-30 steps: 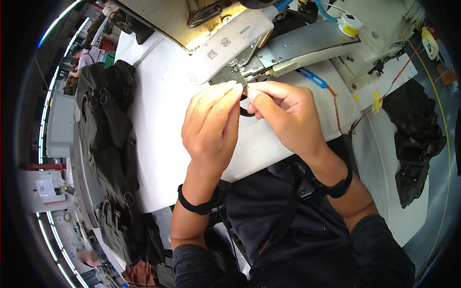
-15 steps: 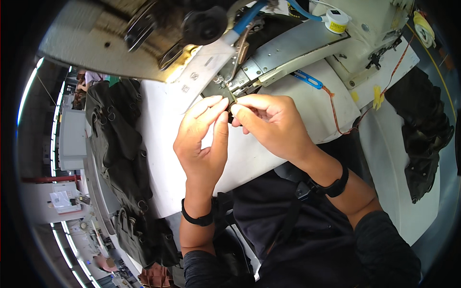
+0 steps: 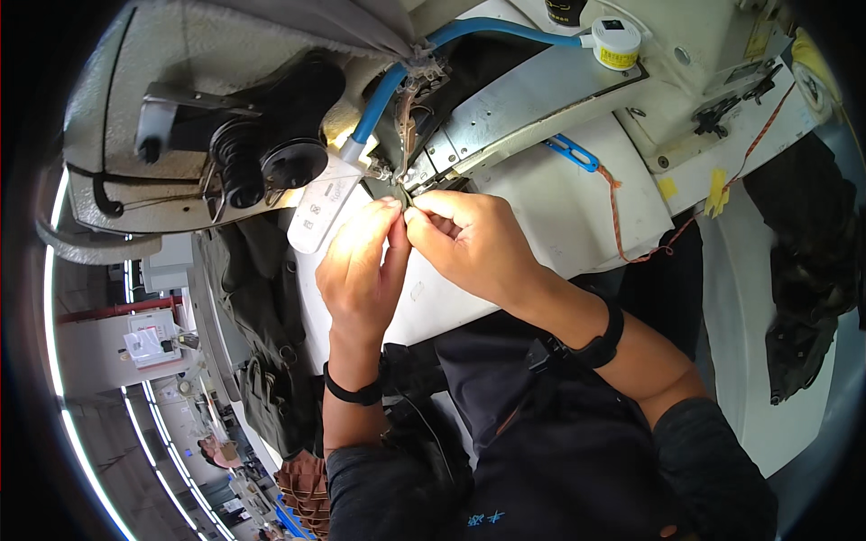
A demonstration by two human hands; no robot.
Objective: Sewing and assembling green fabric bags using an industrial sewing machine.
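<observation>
My left hand (image 3: 361, 261) and my right hand (image 3: 474, 243) meet just below the needle area of a sewing machine (image 3: 424, 167). The fingertips of both are pinched on a small olive-green piece (image 3: 404, 200), mostly hidden by the fingers. The piece is at the end of the long metal arm (image 3: 505, 99), under the machine head (image 3: 207, 126). A pale plate with a hose (image 3: 316, 203) is beside my left fingertips. A blue slotted tool (image 3: 571, 153) on an orange cord lies to the right of my right hand.
Dark olive bags (image 3: 244, 298) line the left of the white worktable (image 3: 415, 298). Dark material (image 3: 794, 270) hangs at the right. A white round device (image 3: 616, 43) tops the metal arm. Another person (image 3: 212, 453) is in the distant lower-left background.
The view has shifted, bringing more of the machine head into sight. Both hands have moved slightly toward the left in the picture, still pinched together on the small piece.
</observation>
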